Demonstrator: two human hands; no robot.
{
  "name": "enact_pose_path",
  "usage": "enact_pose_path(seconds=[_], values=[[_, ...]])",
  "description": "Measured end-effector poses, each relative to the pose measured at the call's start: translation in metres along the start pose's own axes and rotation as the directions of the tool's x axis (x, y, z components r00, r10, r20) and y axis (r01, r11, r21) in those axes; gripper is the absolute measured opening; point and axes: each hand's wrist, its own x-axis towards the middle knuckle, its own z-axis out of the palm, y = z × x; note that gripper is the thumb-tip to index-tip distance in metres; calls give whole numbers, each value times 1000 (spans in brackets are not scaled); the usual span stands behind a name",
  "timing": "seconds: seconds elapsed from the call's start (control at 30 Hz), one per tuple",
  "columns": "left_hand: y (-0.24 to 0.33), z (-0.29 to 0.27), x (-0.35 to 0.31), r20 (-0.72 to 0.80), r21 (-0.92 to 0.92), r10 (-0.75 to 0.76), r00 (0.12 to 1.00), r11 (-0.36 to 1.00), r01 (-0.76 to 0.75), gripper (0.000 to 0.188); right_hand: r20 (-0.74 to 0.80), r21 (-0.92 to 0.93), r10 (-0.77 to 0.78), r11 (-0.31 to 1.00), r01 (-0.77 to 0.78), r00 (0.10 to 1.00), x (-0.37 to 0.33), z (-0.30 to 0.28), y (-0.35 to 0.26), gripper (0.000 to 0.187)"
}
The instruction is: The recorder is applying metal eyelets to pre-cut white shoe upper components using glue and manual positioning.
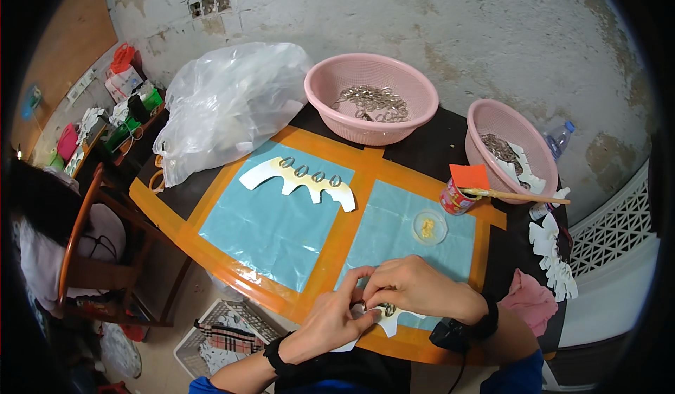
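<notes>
Both my hands meet at the near edge of the table over a white scalloped piece (pixel 389 326) that bears dark metal rings (pixel 387 309). My left hand (pixel 332 327) is closed, gripping the left end of the piece between thumb and fingers. Over the same end, my right hand (pixel 416 287) pinches downward; its fingertips are partly hidden, and what they hold cannot be made out. Farther off, a second scalloped piece (pixel 299 176) lies flat on a blue sheet (pixel 271 229), with several oval metal rings along its yellowish upper edge.
A clear dish (pixel 429 227) with yellow bits sits near a red can (pixel 455 201) with a brush (pixel 524 196) across it. Two pink basins (pixel 344 121) hold metal rings. A plastic bag (pixel 225 106), pink cloth (pixel 529 302) and white scalloped pieces (pixel 552 260) lie around. Someone (pixel 53 260) sits at left.
</notes>
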Motion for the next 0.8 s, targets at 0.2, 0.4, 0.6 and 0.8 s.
enact_pose_path(seconds=[0.2, 0.4, 0.6, 0.8], values=[[7, -2, 2, -5, -59, -131, 991, 990, 130, 71, -249, -55, -18, 998, 5, 968, -18, -3, -11, 23], [1, -1, 0, 9, -88, -87, 996, 992, 87, 66, -55, 49, 142, 989, -139, 988, -40, 0, -4, 43], [-4, -2, 1, 24, -45, 5, 1000, 999, -4, 64, -15, 108, 115, 988, -112, 993, -37, 1, 6, 37], [-3, -5, 0, 47, -52, 17, 999, 999, -15, 72, -70, 134, 77, 989, -67, 995, -38, 10, 10, 30]])
